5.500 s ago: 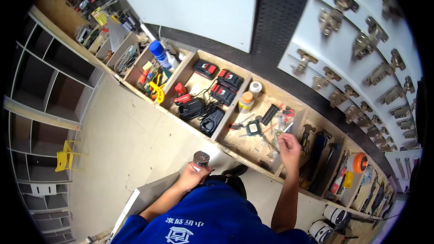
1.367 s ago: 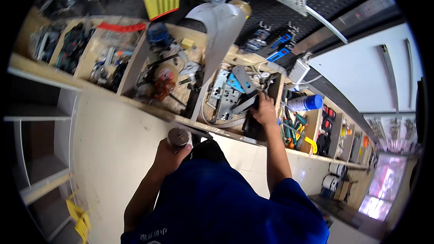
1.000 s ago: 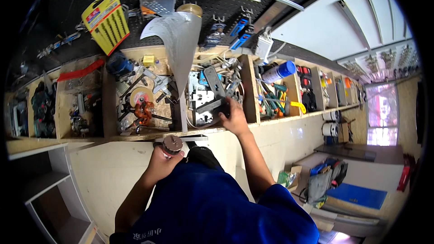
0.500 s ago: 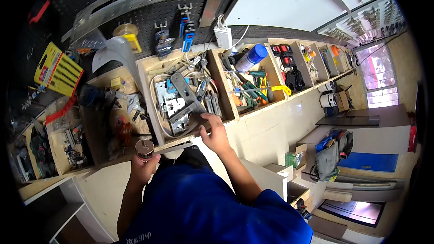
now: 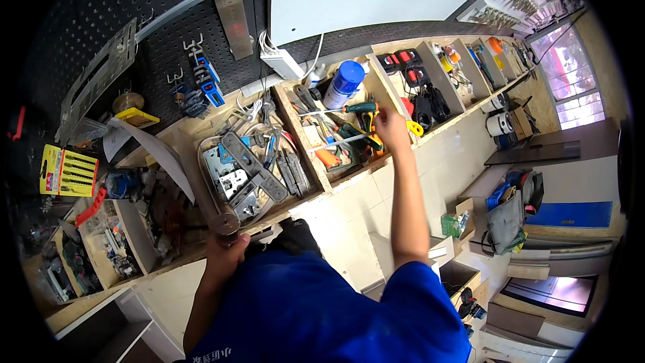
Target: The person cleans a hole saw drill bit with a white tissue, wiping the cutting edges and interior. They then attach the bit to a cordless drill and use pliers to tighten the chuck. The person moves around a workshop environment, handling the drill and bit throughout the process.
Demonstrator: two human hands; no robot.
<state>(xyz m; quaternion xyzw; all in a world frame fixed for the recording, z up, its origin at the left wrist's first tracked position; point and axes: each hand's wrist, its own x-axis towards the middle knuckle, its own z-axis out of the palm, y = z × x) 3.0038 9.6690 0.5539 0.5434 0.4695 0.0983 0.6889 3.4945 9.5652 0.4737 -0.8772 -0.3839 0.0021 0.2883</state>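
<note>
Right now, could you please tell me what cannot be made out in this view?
All in the head view:
Lower part of the brown-topped cylinder: hidden by the left hand.
Any grip by the right hand: its back hides it.
Small parts, lower left: too small.

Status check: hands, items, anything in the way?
Left hand closed around brown, round-topped cylinder. Right hand reaching in among green-handled hand tools; grip unclear. Possible snag: long, thin metal tool with yellow handle, lying across them.
</note>
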